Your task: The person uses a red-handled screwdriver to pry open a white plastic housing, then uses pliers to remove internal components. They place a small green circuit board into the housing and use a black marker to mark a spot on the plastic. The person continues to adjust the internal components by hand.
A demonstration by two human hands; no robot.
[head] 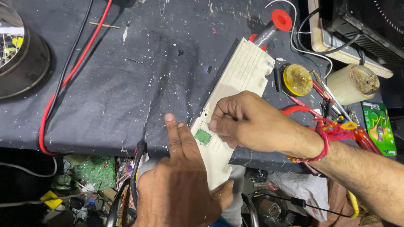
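Observation:
A long cream plastic casing (240,80) lies slanted across the front edge of the black-covered bench (126,92). A small green circuit board (203,136) shows through a window in it. My left hand (181,185) grips the casing's near end, fingers stretched along its left side. My right hand (248,122) rests on top of the casing with its fingers curled, the fingertips pressing just right of the green board. Red thread is tied around my right wrist.
A solder spool with red ends (273,26) lies behind the casing. A yellow flux tin (297,79), a cream pot (352,84) and a green packet (378,128) sit at right. Red and black cables (67,71) cross the left. A round metal container (19,59) stands far left.

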